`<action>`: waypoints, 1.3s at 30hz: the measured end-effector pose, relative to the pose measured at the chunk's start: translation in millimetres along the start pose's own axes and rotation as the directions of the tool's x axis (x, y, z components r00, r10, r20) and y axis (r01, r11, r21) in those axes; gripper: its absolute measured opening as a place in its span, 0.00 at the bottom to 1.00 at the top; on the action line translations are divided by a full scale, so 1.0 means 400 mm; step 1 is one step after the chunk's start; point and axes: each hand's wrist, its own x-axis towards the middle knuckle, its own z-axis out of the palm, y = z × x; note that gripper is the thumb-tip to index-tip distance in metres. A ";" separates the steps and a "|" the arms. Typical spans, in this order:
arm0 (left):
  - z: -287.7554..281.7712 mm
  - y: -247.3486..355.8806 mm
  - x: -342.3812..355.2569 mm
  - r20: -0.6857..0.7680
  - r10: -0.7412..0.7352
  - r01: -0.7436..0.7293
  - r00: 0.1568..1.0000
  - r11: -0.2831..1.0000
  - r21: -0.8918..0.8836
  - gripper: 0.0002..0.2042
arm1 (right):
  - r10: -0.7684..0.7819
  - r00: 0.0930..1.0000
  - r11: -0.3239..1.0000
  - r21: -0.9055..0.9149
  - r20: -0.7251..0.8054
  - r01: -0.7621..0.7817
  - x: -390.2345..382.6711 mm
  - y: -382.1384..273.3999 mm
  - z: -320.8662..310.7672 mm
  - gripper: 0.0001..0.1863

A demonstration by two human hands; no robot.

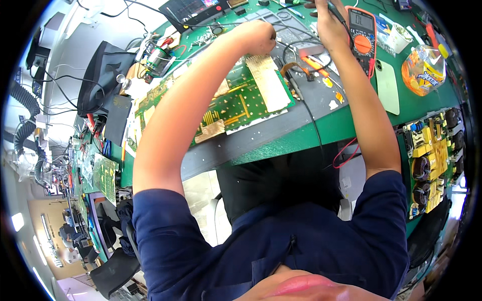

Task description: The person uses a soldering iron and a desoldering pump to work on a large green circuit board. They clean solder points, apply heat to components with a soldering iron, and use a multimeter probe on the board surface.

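Note:
My left hand (260,37) is closed at the far edge of a large green circuit board (246,103) with gold-coloured areas. Its fingertips face away, so whatever they may hold is hidden. Farther right, my right hand (329,25) is closed around a slim black pen-like tool (337,14), raised over the bench beside an orange-red multimeter (362,42). The board lies on a grey mat (261,138) and passes beneath my left forearm. A dark pen-shaped tool with a cable (296,89) rests just right of the board, near an orange-handled tool (313,62).
A pale green phone (386,90) and a bottle of orange liquid (424,70) stand right of the multimeter. Another board with large components (429,160) sits at the right edge. A black device with a screen (193,12) is at the back. Loose cables cross the bench.

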 end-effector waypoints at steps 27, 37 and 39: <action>-0.091 0.000 -0.319 -0.424 -0.416 0.277 0.804 0.895 -0.351 0.09 | -0.027 0.997 0.998 -0.052 -0.078 0.023 -0.011 -0.049 -0.013 0.15; 0.059 -0.055 -0.342 -0.656 -0.258 0.069 0.709 0.951 -0.301 0.08 | 0.017 0.999 0.995 0.092 0.046 -0.021 -0.041 -0.036 0.026 0.21; 0.056 -0.049 -0.347 -0.670 -0.247 0.057 0.700 0.955 -0.293 0.07 | -0.044 0.998 0.998 0.039 0.046 0.042 -0.039 -0.036 0.021 0.15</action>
